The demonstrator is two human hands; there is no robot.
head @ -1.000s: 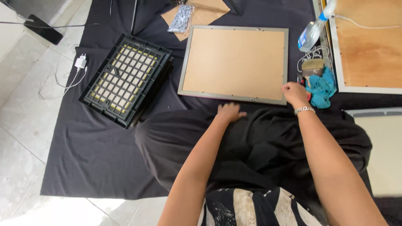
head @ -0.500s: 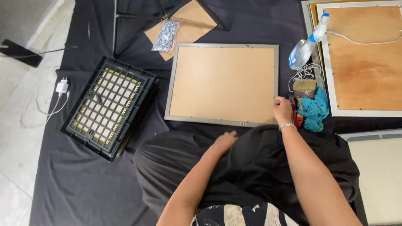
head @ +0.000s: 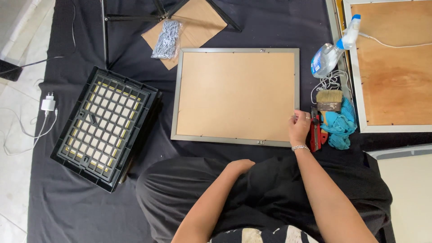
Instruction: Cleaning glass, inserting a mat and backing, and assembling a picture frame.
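- Right hand [head: 299, 127] sits at the right edge of the picture frame [head: 237, 96], near its lower corner, fingers curled and pinched close at the rim; whether they grip a small clip or only press on the edge, I cannot tell.
- Left hand [head: 240, 166] rests loosely on the person's dark-clothed lap, fingers bent, nothing in it.
- Face down on the black cloth [head: 72, 211] lies the frame, its tan backing board up, a grey rim all round it, small tabs showing along the edges.
- Just right of the working hand lies a red cutter [head: 315, 131], then a teal rag [head: 341, 128], a brush [head: 329, 100] and a spray bottle [head: 330, 53].
- Left of the frame stands a black grid crate [head: 105, 127]; above it a bag of nails [head: 165, 39] lies on cardboard.
- To work the edge well, I judge it best to keep the fingertips low on the rim, press one tab at a time, and bring the free hand onto the board so the frame does not slide on the cloth.
- Mind the cutter lying so close to the wrist.
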